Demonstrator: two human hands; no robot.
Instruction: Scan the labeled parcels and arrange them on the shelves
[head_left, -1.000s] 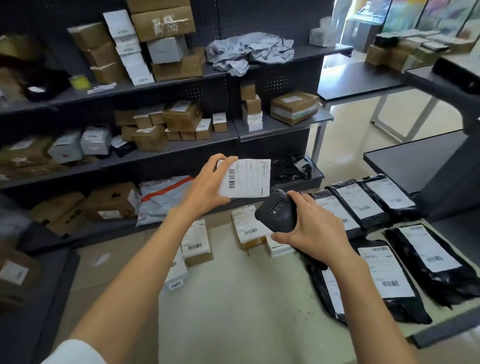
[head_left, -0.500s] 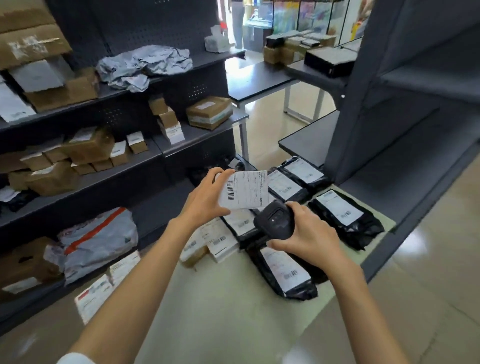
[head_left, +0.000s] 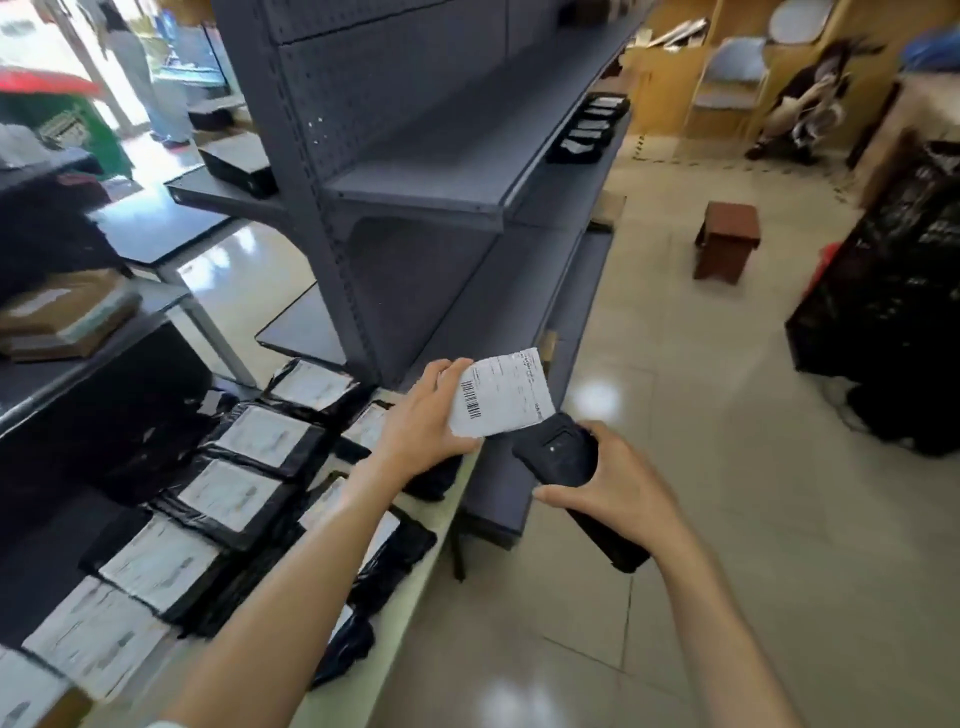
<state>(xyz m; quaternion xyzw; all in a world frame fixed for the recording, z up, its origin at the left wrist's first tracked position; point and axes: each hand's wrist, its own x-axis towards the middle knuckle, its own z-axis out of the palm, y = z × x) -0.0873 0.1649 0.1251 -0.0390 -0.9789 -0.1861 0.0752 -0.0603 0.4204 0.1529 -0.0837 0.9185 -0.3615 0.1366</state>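
Head view shows my left hand (head_left: 422, 415) pinching a small white-labelled parcel (head_left: 501, 395) above my right hand's (head_left: 610, 486) gripped black handheld scanner (head_left: 563, 460); scanning seems done, so next comes placing it on the grey metal shelf (head_left: 447, 171).

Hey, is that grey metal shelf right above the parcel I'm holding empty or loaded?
Empty near you: the grey metal shelf shows bare surface here. Small black parcels sit at its far end.

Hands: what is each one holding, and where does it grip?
The left hand pinches a small white labelled parcel by its left edge. The right hand grips a black scanner around its middle.
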